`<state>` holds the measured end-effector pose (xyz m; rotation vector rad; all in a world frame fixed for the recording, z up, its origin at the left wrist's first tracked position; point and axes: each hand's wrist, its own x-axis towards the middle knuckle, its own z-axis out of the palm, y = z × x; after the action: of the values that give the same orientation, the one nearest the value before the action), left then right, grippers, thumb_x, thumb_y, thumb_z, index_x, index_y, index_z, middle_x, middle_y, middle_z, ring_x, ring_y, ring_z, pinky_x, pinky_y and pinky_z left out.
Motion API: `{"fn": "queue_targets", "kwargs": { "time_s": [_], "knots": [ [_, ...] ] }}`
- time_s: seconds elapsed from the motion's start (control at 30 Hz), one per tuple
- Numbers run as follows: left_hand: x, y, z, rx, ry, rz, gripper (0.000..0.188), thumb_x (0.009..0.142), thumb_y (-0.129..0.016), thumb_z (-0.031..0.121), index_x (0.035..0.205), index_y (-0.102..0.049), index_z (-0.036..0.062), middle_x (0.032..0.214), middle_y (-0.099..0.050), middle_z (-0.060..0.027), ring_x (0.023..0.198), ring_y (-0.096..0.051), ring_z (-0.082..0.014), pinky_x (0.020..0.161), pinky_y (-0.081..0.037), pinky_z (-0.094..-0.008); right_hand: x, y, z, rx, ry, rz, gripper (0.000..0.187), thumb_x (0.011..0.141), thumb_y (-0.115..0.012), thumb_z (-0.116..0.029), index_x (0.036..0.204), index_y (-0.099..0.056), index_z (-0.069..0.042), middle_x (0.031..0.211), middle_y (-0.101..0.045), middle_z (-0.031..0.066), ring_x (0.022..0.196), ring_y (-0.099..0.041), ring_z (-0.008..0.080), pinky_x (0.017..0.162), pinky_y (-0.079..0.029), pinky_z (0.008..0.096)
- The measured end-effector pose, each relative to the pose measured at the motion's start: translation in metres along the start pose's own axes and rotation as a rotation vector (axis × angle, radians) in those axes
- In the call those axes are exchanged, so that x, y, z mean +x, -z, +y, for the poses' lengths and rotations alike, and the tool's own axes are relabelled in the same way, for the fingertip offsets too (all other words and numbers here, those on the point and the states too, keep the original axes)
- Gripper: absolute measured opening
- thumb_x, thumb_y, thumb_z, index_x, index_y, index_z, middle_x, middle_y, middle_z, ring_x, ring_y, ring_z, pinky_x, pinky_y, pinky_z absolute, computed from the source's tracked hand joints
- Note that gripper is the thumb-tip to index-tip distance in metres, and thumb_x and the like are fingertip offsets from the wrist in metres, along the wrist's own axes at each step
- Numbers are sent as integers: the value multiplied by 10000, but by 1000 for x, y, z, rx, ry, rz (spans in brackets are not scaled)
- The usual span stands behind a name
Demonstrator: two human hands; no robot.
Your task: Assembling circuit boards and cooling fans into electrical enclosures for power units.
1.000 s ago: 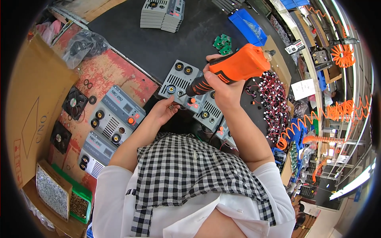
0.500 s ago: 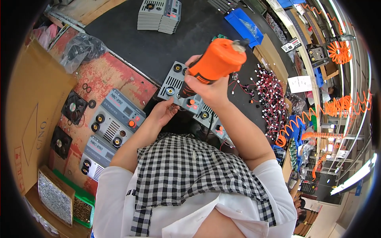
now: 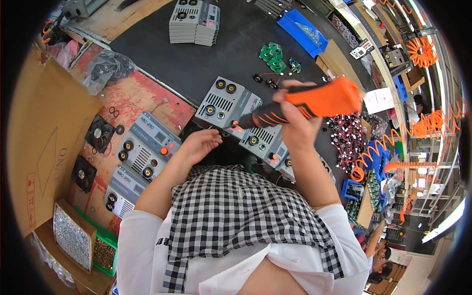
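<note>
My right hand (image 3: 298, 123) is wrapped round an orange and black power screwdriver (image 3: 319, 102), which lies slanted with its black nose toward the left. The nose is low over a grey panel (image 3: 223, 103) with brass-centred sockets, vent slots and an orange knob. At the panel's near edge my left hand (image 3: 200, 145) has its fingers curled together, close to the screwdriver's nose; whatever may be between the fingertips is too small to make out. A second similar panel (image 3: 265, 142) lies beside the first, to the right, partly behind my right forearm.
A stack of grey panels (image 3: 205, 30) stands at the back of the black table, a blue bin (image 3: 306, 34) and green circuit boards (image 3: 270, 55) to its right. Wires (image 3: 344, 145) are heaped at right. More panels (image 3: 147, 130), black fans (image 3: 100, 133) and a carton (image 3: 59, 142) are at left.
The screwdriver and my right hand have moved right, and the tool has tipped over closer to level. My left hand stays near the panel's edge, shifted slightly.
</note>
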<state>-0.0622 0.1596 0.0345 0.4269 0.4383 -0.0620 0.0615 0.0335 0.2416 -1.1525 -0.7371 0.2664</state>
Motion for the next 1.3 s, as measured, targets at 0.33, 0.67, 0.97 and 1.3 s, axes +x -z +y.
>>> {"fn": "queue_targets", "kwargs": {
  "time_s": [0.33, 0.67, 0.97, 1.3],
  "knots": [
    [9, -77, -23, 141, 57, -130, 103, 842, -483, 168, 824, -517, 72, 726, -578, -40, 592, -552, -92, 503, -433, -178, -36, 63, -46, 157, 128, 178, 388, 616, -551, 35, 964, -392, -33, 933, -505, 147, 757, -528, 203, 716, -423, 365],
    [46, -115, -53, 136, 209, -147, 128, 803, -546, 172, 792, -505, 51, 653, -475, -10, 541, -412, -65, 450, -317, -155, -61, 118, -70, 121, 212, 361, 408, 617, -535, 41, 980, -372, -53, 957, -486, 152, 759, -519, 199, 726, -421, 389],
    [61, -137, -64, 249, 223, -112, 154, 814, -526, 144, 886, -549, 10, 709, -557, -41, 582, -515, -84, 517, -426, -179, -70, 148, -73, 164, 226, 439, 395, 618, -569, 32, 957, -386, -55, 965, -486, 150, 759, -523, 203, 711, -425, 372],
    [72, -147, -59, 277, 253, -86, 179, 833, -489, 155, 951, -512, 21, 636, -509, -12, 514, -439, -74, 459, -343, -170, -62, 163, -60, 204, 235, 386, 411, 613, -602, 28, 955, -392, -59, 953, -493, 157, 739, -527, 205, 699, -426, 370]
  ]
}}
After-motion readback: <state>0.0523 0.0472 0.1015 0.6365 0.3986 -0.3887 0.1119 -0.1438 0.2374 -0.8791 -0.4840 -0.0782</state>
